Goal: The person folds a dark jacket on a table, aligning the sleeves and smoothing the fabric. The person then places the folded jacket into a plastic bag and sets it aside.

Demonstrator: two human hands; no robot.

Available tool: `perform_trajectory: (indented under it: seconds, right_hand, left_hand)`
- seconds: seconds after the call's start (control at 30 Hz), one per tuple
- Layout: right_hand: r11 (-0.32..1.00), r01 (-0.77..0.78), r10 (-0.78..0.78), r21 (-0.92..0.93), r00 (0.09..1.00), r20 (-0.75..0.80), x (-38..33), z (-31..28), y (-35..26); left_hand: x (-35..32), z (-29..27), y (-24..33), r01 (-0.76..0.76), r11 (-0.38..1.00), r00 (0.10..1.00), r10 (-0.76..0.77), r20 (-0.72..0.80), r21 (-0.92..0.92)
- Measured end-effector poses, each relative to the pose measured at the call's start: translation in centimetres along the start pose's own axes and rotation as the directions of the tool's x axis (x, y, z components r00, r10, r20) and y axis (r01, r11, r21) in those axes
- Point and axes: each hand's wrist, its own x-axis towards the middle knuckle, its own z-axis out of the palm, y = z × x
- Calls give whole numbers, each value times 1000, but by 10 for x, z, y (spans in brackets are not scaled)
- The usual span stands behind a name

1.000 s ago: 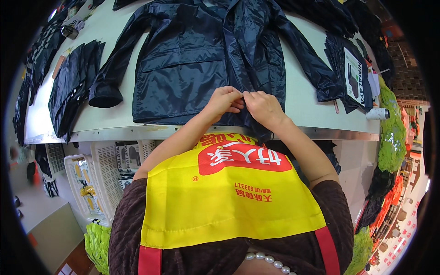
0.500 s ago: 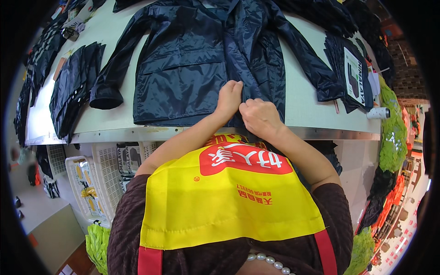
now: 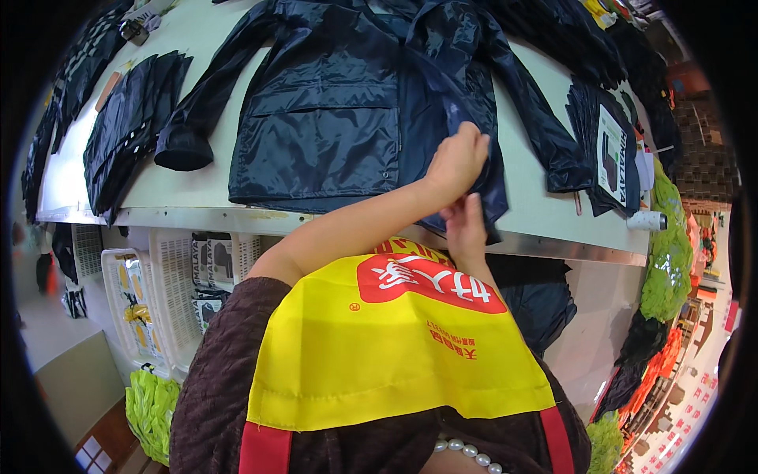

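Note:
A dark navy, shiny jacket (image 3: 316,150) lies spread on the table with both sleeves out to the sides. My left hand (image 3: 460,162) reaches across to the right and is closed on the edge of the jacket's right front panel, which is lifted and folded over. Just below it, close to the hem at the table's front edge, my right hand (image 3: 467,229) points upward with its fingers apart. It is next to the panel's lower corner and does not visibly grip it. A small snap shows near the hem of the left panel.
Folded dark garments (image 3: 130,130) lie at the table's left. A stack of dark packages (image 3: 604,150) and a thread spool (image 3: 646,220) sit at the right. White plastic baskets (image 3: 170,268) stand below the table; lime-green bundles (image 3: 671,245) line the right side.
Both hands held the middle front edges together near the hem. My left hand has moved right, pulling the right panel open, and my right hand has let go and dropped lower right.

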Motion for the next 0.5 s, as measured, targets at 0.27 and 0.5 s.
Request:
perform_trajectory:
  seconds: [0.27, 0.5]
  right_hand:
    - [882, -261, 306, 392, 950, -55, 28, -20, 3]
    - [382, -509, 231, 771, 861, 454, 33, -12, -26]
  left_hand:
    - [-4, -27, -25, -265, 881, 960, 202, 195, 393]
    - [-27, -78, -93, -141, 719, 985, 174, 21, 681]
